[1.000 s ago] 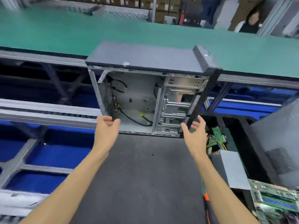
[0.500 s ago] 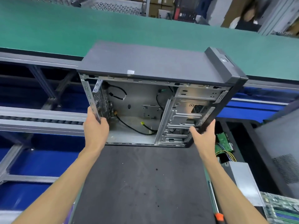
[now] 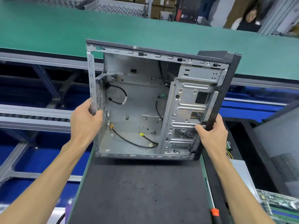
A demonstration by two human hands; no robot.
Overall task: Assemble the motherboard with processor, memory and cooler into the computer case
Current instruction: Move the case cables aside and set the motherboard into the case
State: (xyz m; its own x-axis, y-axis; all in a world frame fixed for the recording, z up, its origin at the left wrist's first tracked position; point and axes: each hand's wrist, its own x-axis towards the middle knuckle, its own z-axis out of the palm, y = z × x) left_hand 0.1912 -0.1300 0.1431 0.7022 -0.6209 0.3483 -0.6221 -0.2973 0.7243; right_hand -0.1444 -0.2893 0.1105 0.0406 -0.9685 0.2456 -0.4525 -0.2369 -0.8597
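An open computer case (image 3: 134,94), bare metal inside with loose black cables, is tilted with its open side toward me over the far end of a dark work mat (image 3: 142,191). My left hand (image 3: 85,122) grips its rear metal edge. My right hand (image 3: 212,135) grips its black front panel edge. A green motherboard (image 3: 279,207) lies at the bottom right, partly cut off by the frame. No processor, memory or cooler can be made out separately.
A screwdriver (image 3: 210,198) with an orange collar lies along the mat's right edge. A power supply (image 3: 241,173) with coloured wires sits right of the mat. A dark case panel (image 3: 278,152) leans at far right. A green conveyor (image 3: 64,31) runs behind; a person stands beyond it.
Both hands took hold of the case and pulled it off the green conveyor toward me, tipping it so its open side faces up at me over the mat.
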